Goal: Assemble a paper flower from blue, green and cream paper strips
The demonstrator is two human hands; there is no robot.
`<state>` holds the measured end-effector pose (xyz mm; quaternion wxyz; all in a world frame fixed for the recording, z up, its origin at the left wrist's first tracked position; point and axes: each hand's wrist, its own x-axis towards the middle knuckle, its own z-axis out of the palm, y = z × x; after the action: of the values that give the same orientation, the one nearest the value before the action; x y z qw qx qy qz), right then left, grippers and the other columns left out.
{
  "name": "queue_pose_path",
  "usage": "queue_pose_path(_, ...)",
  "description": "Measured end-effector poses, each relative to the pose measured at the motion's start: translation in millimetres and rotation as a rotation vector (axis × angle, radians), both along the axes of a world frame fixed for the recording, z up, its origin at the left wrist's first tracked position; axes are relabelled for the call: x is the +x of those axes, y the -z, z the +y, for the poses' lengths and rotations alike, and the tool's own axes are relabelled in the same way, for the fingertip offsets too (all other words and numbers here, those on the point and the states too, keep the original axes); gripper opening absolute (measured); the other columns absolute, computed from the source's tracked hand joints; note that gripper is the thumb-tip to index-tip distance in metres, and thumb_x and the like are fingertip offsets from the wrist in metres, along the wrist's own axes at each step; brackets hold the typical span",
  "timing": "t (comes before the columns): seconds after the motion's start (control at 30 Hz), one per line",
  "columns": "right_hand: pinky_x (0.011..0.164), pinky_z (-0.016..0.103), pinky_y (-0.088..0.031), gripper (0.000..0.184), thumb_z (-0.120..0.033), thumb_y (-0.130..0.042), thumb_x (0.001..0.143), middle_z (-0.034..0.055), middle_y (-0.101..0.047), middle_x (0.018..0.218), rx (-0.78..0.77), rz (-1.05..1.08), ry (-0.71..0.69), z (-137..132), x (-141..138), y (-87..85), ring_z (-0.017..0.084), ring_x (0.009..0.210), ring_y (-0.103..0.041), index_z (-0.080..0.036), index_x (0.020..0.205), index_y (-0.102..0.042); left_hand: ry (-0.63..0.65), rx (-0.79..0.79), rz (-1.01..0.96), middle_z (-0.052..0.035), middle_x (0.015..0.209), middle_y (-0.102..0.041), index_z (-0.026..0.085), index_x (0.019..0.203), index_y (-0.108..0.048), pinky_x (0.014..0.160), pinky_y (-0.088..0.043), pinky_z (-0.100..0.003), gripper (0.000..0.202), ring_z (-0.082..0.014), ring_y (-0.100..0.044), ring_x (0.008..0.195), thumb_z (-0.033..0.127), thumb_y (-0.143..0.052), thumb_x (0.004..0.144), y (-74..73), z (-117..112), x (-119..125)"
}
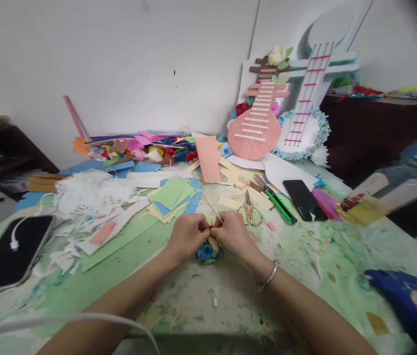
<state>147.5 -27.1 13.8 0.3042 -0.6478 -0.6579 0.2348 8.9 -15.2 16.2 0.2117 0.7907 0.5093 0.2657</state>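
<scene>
A blue paper flower [204, 252] with some green and tan paper about it hangs just below my fingertips, on the side near me. My left hand [191, 234] is closed in a pinch at its base. My right hand [233, 232] meets it there, thumb and fingers also pinched. Out from between the hands, pointing away from me, rises a thin tan stick [211, 206]; its join to the flower is hidden by my fingers. Beyond my left hand lie green paper sheets [171, 192]. Gold-handled scissors [249, 211] rest beyond my right hand.
A green utility knife [278, 201] and a black phone [302, 199] lie to the right, by a tilted bottle [389, 190]. A blue glue gun [397, 296] sits near right. Left are white string [86, 192] and another phone [11, 251]. Paper instruments [256, 130] lean behind.
</scene>
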Motion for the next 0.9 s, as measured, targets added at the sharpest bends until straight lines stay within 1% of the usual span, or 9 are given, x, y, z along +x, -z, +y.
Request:
queue_pose_path(0.1, 0.051, 0.022, -0.027, 0.009, -0.011, -0.052, 0.058, 0.0003, -0.056, 0.051, 0.096, -0.007, 0.008, -2, 0, 0.7, 0.012, 0.055, -0.047, -0.017, 0.050, -0.053, -0.004, -0.018, -0.074, 0.0000, 0.057, -0.059, 0.016, 0.056, -0.057, 0.056, -0.035, -0.022, 0.008, -0.0115, -0.050, 0.057, 0.016, -0.055, 0.063, 0.1, 6, -2)
queue_pose_path(0.17, 0.051, 0.021, -0.027, 0.010, -0.011, -0.051, 0.059, -0.0007, -0.054, 0.050, 0.135, 0.022, -0.017, -3, 0, 1.0, 0.011, 0.053, -0.046, -0.017, 0.051, -0.053, 0.018, -0.102, -0.141, 0.0000, 0.061, -0.060, 0.015, 0.063, -0.059, 0.056, -0.038, -0.022, 0.005, -0.0115, -0.052, 0.058, 0.018, -0.056, 0.064, -1.2, 10, -4)
queue_pose_path(0.3, 0.052, 0.021, -0.026, 0.011, -0.013, -0.051, 0.063, -0.0012, -0.053, 0.051, 0.201, 0.000, -0.062, -5, -1, 1.3, 0.010, 0.052, -0.043, -0.016, 0.052, -0.050, 0.099, -0.313, -0.226, -0.0019, 0.069, -0.061, 0.013, 0.071, -0.060, 0.053, -0.041, -0.021, 0.011, -0.0120, -0.055, 0.060, 0.023, -0.056, 0.066, -2.5, 17, -6)
queue_pose_path(0.43, 0.053, 0.022, -0.024, 0.012, -0.012, -0.050, 0.065, -0.0011, -0.052, 0.053, 0.284, -0.067, -0.078, -6, -3, 1.0, 0.010, 0.053, -0.042, -0.016, 0.054, -0.048, 0.169, -0.410, -0.343, -0.0039, 0.076, -0.063, 0.012, 0.074, -0.060, 0.057, -0.044, -0.022, 0.015, -0.0133, -0.058, 0.066, 0.025, -0.057, 0.068, 1.9, 20, -11)
queue_pose_path(0.53, 0.053, 0.022, -0.024, 0.011, -0.011, -0.049, 0.064, -0.0014, -0.051, 0.053, 0.309, -0.085, -0.088, -7, -4, -0.5, 0.010, 0.053, -0.042, -0.017, 0.054, -0.047, 0.226, -0.416, -0.393, -0.0032, 0.072, -0.061, 0.011, 0.076, -0.059, 0.057, -0.044, -0.021, 0.016, -0.0126, -0.056, 0.065, 0.025, -0.058, 0.068, 6.2, 23, -14)
queue_pose_path(0.6, 0.053, 0.022, -0.024, 0.011, -0.011, -0.048, 0.064, -0.0010, -0.052, 0.054, 0.301, -0.091, -0.092, -7, -5, -1.6, 0.011, 0.054, -0.043, -0.017, 0.054, -0.047, 0.227, -0.371, -0.389, -0.0013, 0.066, -0.057, 0.011, 0.072, -0.058, 0.055, -0.041, -0.020, 0.013, -0.0110, -0.053, 0.061, 0.024, -0.058, 0.067, 7.6, 25, -15)
queue_pose_path(0.73, 0.053, 0.023, -0.024, 0.011, -0.012, -0.049, 0.066, 0.0002, -0.055, 0.056, 0.295, -0.137, -0.087, -7, -6, -0.1, 0.012, 0.055, -0.045, -0.017, 0.056, -0.048, 0.158, -0.270, -0.325, 0.0012, 0.062, -0.052, 0.012, 0.064, -0.055, 0.056, -0.040, -0.021, 0.010, -0.0098, -0.049, 0.059, 0.021, -0.058, 0.065, 6.2, 24, -12)
queue_pose_path(0.9, 0.055, 0.024, -0.025, 0.009, -0.014, -0.049, 0.071, 0.0027, -0.058, 0.062, 0.354, -0.249, -0.062, -6, -10, 8.7, 0.013, 0.059, -0.048, -0.017, 0.062, -0.051, 0.053, -0.270, -0.268, 0.0000, 0.065, -0.054, 0.013, 0.066, -0.057, 0.058, -0.042, -0.023, 0.008, -0.0125, -0.051, 0.064, 0.021, -0.055, 0.064, 4.4, 21, -6)
